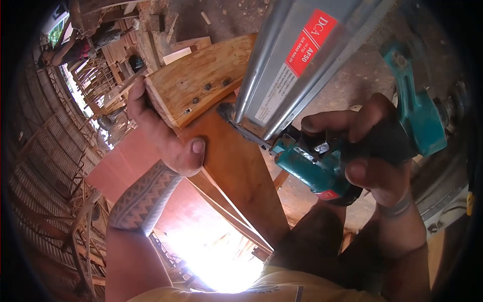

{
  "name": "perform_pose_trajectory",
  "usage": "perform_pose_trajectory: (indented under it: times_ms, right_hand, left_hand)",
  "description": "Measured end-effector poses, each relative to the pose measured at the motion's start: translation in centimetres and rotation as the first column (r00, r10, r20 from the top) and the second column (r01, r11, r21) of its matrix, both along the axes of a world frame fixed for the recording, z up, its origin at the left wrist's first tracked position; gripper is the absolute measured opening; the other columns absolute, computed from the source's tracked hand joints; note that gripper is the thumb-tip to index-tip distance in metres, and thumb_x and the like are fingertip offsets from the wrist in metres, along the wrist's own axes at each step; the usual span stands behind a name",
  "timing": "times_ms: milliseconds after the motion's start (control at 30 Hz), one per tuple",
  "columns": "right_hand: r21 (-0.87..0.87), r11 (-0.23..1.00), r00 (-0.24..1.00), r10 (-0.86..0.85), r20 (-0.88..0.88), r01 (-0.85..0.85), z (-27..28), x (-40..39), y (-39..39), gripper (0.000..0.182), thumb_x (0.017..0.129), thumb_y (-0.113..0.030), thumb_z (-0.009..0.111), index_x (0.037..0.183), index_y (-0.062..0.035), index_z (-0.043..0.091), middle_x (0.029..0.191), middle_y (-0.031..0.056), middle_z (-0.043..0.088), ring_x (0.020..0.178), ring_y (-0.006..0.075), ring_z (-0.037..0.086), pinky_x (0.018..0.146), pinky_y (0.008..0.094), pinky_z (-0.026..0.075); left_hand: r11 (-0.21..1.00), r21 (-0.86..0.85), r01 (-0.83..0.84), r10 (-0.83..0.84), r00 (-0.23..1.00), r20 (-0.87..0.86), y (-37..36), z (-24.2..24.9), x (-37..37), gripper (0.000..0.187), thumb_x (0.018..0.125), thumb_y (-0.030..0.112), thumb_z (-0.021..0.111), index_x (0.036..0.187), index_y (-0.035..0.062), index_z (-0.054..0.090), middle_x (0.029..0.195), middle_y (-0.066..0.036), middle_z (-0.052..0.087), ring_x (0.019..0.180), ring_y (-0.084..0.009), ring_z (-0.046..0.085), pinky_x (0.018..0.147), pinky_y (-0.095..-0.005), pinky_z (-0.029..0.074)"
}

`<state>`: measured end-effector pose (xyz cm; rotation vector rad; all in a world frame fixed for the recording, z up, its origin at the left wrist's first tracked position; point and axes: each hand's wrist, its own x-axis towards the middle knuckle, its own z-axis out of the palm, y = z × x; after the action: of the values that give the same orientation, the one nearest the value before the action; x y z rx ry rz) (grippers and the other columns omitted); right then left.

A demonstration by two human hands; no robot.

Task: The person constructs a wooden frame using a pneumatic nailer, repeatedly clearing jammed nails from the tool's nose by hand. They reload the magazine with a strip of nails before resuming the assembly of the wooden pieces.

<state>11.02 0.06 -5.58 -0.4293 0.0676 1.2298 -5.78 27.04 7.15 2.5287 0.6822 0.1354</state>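
Note:
My right hand is wrapped round the black grip of an air brad nailer with a teal body and a long grey magazine. A red DCA AF50 label shows on the magazine. The nailer's nose end overlaps a wooden assembly just beside its corner. At that corner my left hand grips a curved wooden board, with fingers behind its end and the thumb over the front. Several dark holes or fasteners mark the board's face. Below it, a brown wooden panel runs down toward my lap.
A reddish flat sheet lies behind my left wrist. Stacked timber and another person are at the upper left. The dirt floor carries wood scraps. Bright light glares at the bottom middle.

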Motion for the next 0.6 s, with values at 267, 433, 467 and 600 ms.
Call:
perform_pose_trajectory:
  times_ms: [267,433,467,600]
  right_hand:
    - [-0.214,0.975,0.972,0.106,0.211,-0.06,2.5,3.3,1.0,0.029,0.085,-0.019,0.072,0.097,-0.0011,0.052,0.111,0.0325,0.072,0.1,0.0314,0.073,0.097,0.0429,0.057]
    - [-0.245,0.969,0.976,0.084,0.201,-0.032,4.1,3.4,0.9,0.021,0.086,-0.015,0.072,0.094,-0.0005,0.058,0.103,0.0216,0.067,0.105,0.0299,0.07,0.098,0.0423,0.055]
    - [-0.219,0.976,0.984,0.052,0.17,-0.014,3.9,3.2,0.7,0.014,0.087,-0.009,0.073,0.092,-0.0002,0.062,0.096,0.0144,0.061,0.108,0.0311,0.071,0.099,0.043,0.055]
    - [-0.191,0.982,0.985,0.021,0.169,0.012,4.6,3.0,0.7,0.009,0.087,-0.003,0.074,0.089,0.0,0.065,0.09,0.0074,0.056,0.111,0.032,0.072,0.1,0.044,0.055]
  left_hand:
    - [0.991,0.106,0.083,-0.097,0.986,0.135,0.5,-1.7,-0.5,0.115,0.078,0.062,0.071,0.157,-0.0106,0.028,0.143,-0.021,0.035,0.138,-0.033,0.034,0.122,-0.0475,0.026]
    - [0.96,0.23,0.163,-0.172,0.985,0.019,0.3,-1.0,0.0,0.111,0.069,0.045,0.069,0.156,-0.0096,0.029,0.142,-0.022,0.035,0.135,-0.0343,0.033,0.122,-0.0486,0.025]
    - [0.955,0.241,0.175,-0.186,0.982,0.023,0.3,-1.1,0.1,0.111,0.066,0.041,0.068,0.157,-0.0092,0.029,0.141,-0.023,0.035,0.135,-0.0346,0.032,0.122,-0.0487,0.025]
    - [0.974,0.159,0.163,-0.179,0.98,0.089,0.3,-1.6,0.3,0.112,0.06,0.033,0.067,0.157,-0.0086,0.029,0.14,-0.024,0.034,0.135,-0.0363,0.031,0.123,-0.0486,0.024]
